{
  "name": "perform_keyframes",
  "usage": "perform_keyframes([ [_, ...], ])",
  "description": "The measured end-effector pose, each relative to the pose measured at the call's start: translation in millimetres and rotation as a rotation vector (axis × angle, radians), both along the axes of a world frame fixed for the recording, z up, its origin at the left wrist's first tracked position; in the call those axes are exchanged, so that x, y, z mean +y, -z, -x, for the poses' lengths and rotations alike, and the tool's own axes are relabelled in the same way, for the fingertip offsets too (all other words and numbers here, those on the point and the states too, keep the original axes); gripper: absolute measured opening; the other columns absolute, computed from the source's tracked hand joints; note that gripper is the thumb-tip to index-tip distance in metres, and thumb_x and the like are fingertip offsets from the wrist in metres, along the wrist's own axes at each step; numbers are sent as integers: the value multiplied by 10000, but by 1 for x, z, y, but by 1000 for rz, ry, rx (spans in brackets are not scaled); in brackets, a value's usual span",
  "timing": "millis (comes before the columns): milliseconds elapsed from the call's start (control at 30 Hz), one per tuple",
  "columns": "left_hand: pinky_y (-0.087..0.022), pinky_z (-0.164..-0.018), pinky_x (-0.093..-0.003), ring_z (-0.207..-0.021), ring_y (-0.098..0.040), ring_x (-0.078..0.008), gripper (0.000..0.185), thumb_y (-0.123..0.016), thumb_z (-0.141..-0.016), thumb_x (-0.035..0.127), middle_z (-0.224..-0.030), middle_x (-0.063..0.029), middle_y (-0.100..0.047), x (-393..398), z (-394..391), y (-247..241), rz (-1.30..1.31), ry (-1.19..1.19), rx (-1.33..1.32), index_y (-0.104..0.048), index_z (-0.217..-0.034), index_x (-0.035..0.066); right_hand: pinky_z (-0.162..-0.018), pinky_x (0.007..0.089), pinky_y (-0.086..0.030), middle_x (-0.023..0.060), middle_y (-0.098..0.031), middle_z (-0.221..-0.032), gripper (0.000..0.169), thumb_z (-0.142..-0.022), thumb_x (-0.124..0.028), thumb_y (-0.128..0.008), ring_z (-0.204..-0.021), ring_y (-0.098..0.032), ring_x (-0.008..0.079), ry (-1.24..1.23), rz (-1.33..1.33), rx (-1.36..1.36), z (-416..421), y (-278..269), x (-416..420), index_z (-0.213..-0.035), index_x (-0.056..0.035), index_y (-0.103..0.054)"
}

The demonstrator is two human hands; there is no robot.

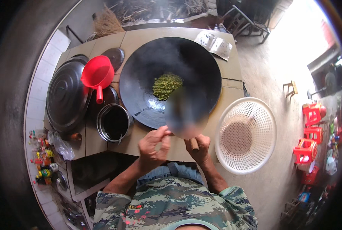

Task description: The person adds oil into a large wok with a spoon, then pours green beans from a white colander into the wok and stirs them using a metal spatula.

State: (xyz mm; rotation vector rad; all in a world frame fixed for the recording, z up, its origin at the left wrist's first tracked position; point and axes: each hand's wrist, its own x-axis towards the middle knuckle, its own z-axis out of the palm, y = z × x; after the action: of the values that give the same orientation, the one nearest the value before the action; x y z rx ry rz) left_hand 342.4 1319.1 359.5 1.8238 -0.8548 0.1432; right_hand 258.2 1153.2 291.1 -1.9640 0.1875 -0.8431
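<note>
Before me a large black wok [142,69] is set into a tiled stove top. Chopped green vegetables [167,86] lie heaped in its middle, and faint steam hangs above them. My right hand [201,148] is closed around a wooden handle [194,145] at the wok's near rim. A blurred round patch hides the far end of whatever that handle belongs to. My left hand [155,145] is raised just left of the patch, its fingertips at the patch's edge. Whether those fingers hold anything is hidden.
Left of the wok are a red plastic ladle [97,72], a large dark lid [66,95] and a metal pot [113,122] of dark liquid. Several bottles [43,158] line the left edge. A white perforated basket [245,135] stands right; an open booklet [214,44] lies behind. Red stools [306,149] stand farther right.
</note>
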Motion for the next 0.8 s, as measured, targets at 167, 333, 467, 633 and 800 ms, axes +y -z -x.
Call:
perform_keyframes([
  [167, -549, -644, -339, -669, -662, -212, 227, -567, -929, 35, -821, -124, -705, 122, -11, 30, -91, -573, 24, -702, -1104, -15, -521, 360, -510, 135, -625, -617, 136, -906, -161, -762, -540, -655, 249, 215, 6, 75, -45, -11, -15, -924, -52, -684],
  [333, -546, -641, -323, -672, -687, -223, 231, -578, -930, 103, -758, -124, -708, 270, -41, 132, -219, -1021, 127, -741, -1057, 1, -553, 401, -502, 147, -632, -597, 334, -902, -282, -737, -555, -671, 286, 358, 19, 332, -98, -42, -33, -680, -44, -664],
  [467, -530, -801, -444, -912, -652, -357, 250, -582, -881, 80, -983, -171, -708, 319, -81, 181, -528, -1053, 3, -714, -1085, 23, -565, 403, -479, 155, -600, -570, 432, -914, -346, -642, -524, -626, 255, 427, -31, 460, -147, -30, -29, -627, -24, -625],
  [633, -486, -857, -483, -1015, -588, -362, 305, -577, -840, 91, -1074, -136, -648, 336, -121, 224, -760, -1125, -216, -705, -1117, 80, -388, 278, -419, 8, -544, -526, 339, -935, -205, -591, -418, -531, 100, 208, -356, 275, -221, 1, -17, -631, -54, -580],
  [800, -466, -867, -485, -991, -568, -366, 330, -579, -853, 100, -1058, -141, -617, 332, -123, 224, -738, -1118, -232, -679, -1167, 73, -383, 277, -437, 10, -548, -529, 281, -931, -164, -595, -417, -552, 105, 238, -409, 272, -239, -48, -8, -674, -50, -601],
])
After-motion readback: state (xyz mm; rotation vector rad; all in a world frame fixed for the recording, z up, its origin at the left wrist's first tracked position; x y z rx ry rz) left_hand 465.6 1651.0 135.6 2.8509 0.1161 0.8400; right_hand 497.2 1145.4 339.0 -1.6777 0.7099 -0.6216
